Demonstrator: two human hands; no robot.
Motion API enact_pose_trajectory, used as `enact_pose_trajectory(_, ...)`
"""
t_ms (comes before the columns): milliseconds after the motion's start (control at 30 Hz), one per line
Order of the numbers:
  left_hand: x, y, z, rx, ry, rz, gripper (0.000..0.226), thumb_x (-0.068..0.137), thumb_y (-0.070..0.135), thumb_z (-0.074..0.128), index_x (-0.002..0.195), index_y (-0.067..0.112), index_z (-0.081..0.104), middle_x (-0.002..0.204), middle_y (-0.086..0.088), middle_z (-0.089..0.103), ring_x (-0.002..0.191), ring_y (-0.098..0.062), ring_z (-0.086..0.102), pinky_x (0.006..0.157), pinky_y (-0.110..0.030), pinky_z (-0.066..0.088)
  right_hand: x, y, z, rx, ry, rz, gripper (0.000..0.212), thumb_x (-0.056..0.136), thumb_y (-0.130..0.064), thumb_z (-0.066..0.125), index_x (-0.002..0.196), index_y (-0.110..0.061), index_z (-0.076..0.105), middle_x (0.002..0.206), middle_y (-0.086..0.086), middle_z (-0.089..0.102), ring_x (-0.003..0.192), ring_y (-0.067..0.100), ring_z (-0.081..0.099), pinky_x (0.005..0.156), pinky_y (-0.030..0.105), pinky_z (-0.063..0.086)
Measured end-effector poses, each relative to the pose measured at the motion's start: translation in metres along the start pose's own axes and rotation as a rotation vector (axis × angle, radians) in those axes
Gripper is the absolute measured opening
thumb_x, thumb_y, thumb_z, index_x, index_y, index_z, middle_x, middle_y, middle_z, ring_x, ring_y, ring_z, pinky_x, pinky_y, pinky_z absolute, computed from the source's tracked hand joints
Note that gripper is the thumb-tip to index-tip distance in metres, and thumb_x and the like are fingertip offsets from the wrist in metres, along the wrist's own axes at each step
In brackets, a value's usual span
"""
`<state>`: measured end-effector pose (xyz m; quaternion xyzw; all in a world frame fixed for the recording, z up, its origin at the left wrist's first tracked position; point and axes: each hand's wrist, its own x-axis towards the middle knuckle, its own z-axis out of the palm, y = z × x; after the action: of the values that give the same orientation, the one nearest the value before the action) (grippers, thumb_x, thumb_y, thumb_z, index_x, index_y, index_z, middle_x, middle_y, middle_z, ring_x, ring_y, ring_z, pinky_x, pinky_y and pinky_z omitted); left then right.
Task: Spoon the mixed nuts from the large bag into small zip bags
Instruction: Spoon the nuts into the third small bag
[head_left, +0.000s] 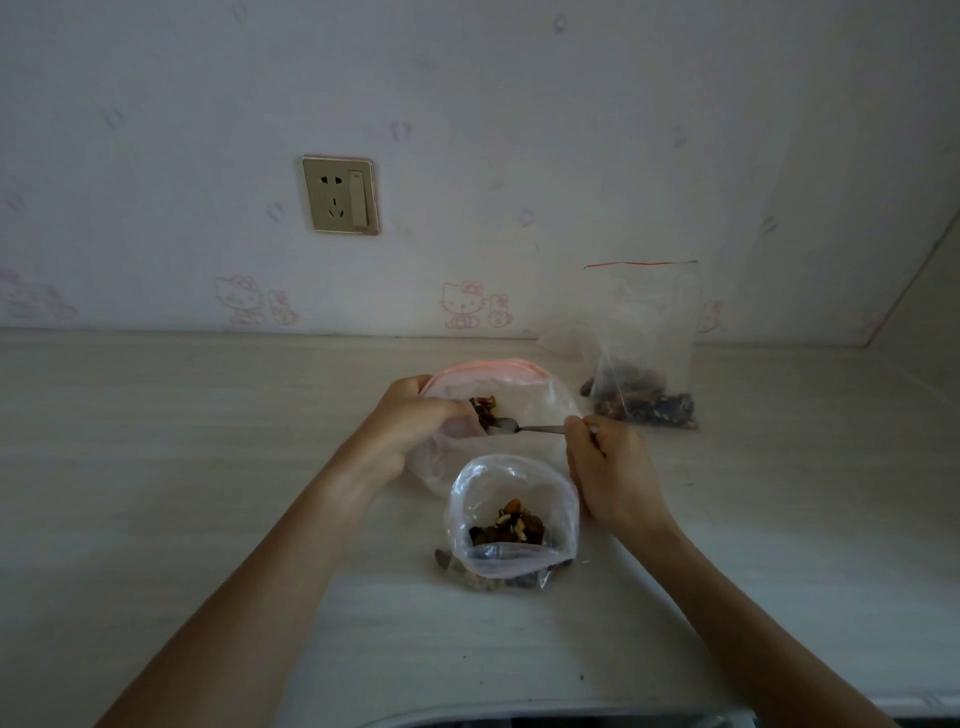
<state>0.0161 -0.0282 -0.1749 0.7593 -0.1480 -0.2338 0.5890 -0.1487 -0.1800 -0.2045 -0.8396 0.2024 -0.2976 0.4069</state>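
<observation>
A: What's nearest on the desk (156, 467)?
B: An open small zip bag (511, 519), upright, nuts in its bottom.
A: And the hands?
B: The right hand (608, 467) pinches a spoon (519, 427) by the handle. The left hand (410, 421) grips the large bag's (519, 395) rim, bowl of the spoon inside among the mixed nuts (483, 408).
A: Farther back?
B: A filled zip bag (644, 364) standing by the wall (519, 130), right of a socket (341, 195).

A home; cartoon-cat wallpaper (467, 304), a wall socket (340, 195), pale wood-grain counter (182, 441).
</observation>
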Motion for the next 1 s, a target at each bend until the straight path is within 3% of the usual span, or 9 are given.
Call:
enact_pose_trajectory(67,0.0016,0.0004,-0.0012,-0.025,-0.014,-0.003,0.025,0.084,0.010,0.081,0.107,0.016,0.075,0.099,-0.006,0.080,0.091,-0.023,0.076,0.072,-0.034,0.062,0.0004,0.0005,0.0013,0.024,0.009,0.027,0.048,0.104,-0.013,0.047,0.064,0.011,0.047,0.053,0.007,0.044,0.046,0.013,0.038,0.047,0.036,0.035)
enact_pose_trajectory(167,0.0040,-0.0009,-0.0029,-0.048,-0.032,-0.005,0.024,0.086,0.012,0.080,0.109,0.017,0.075,0.099,-0.007,0.080,0.092,-0.024,0.077,0.071,-0.034,0.061,0.0017,0.0007,0.0010,0.066,0.015,0.067,0.046,0.103,-0.012,0.048,0.060,0.002,0.051,0.050,0.003,0.045,0.041,0.008,0.038,0.043,0.024,0.035)
enact_pose_trajectory(333,0.0070,-0.0041,-0.0020,-0.172,-0.056,-0.063,0.021,0.089,0.008,0.075,0.111,0.011,0.075,0.099,-0.012,0.080,0.096,-0.030,0.076,0.086,-0.042,0.061,0.0028,0.0008,0.0019,0.119,0.014,0.082,0.046,0.103,-0.010,0.049,0.058,-0.006,0.051,0.046,-0.001,0.044,0.035,0.004,0.038,0.039,0.019,0.035)
enact_pose_trajectory(500,0.0058,-0.0055,-0.0016,-0.218,-0.071,-0.064,0.016,0.092,0.005,0.071,0.108,0.009,0.075,0.096,-0.013,0.080,0.088,-0.027,0.078,0.072,-0.034,0.060,0.0029,0.0003,0.0019,0.180,0.009,0.157,0.049,0.104,-0.014,0.047,0.057,-0.004,0.054,0.040,-0.003,0.047,0.029,0.008,0.045,0.034,0.023,0.038)
enact_pose_trajectory(667,0.0030,-0.0028,-0.0045,-0.196,-0.091,-0.064,0.012,0.091,0.006,0.070,0.101,0.009,0.077,0.094,-0.012,0.081,0.092,-0.029,0.078,0.073,-0.037,0.061,0.0031,-0.0020,-0.0003,0.210,0.000,0.212,0.047,0.104,-0.015,0.046,0.059,-0.003,0.055,0.042,0.001,0.049,0.029,0.011,0.047,0.033,0.024,0.039)
enact_pose_trajectory(800,0.0025,-0.0011,-0.0061,-0.196,-0.147,-0.075,0.025,0.087,0.012,0.078,0.110,0.006,0.074,0.096,-0.012,0.080,0.088,-0.027,0.079,0.072,-0.036,0.062,0.0028,-0.0044,-0.0010,0.239,-0.004,0.252,0.046,0.104,-0.015,0.046,0.060,-0.005,0.055,0.042,0.000,0.048,0.029,0.010,0.046,0.032,0.023,0.037)
enact_pose_trajectory(900,0.0025,-0.0041,-0.0059,-0.113,-0.142,-0.061,0.029,0.086,0.019,0.082,0.112,0.010,0.074,0.091,-0.008,0.081,0.082,-0.022,0.078,0.075,-0.037,0.062,0.0035,-0.0064,-0.0009,0.286,-0.017,0.312,0.044,0.105,-0.016,0.045,0.062,-0.007,0.054,0.045,0.001,0.049,0.031,0.012,0.047,0.034,0.024,0.038)
enact_pose_trajectory(1000,0.0050,-0.0082,-0.0041,0.013,-0.086,-0.019,0.024,0.086,0.023,0.083,0.108,0.016,0.073,0.081,-0.001,0.080,0.068,-0.012,0.076,0.063,-0.028,0.058,0.0039,-0.0071,-0.0015,0.338,-0.046,0.393,0.042,0.105,-0.017,0.045,0.064,-0.008,0.053,0.047,0.002,0.051,0.033,0.013,0.047,0.035,0.025,0.039)
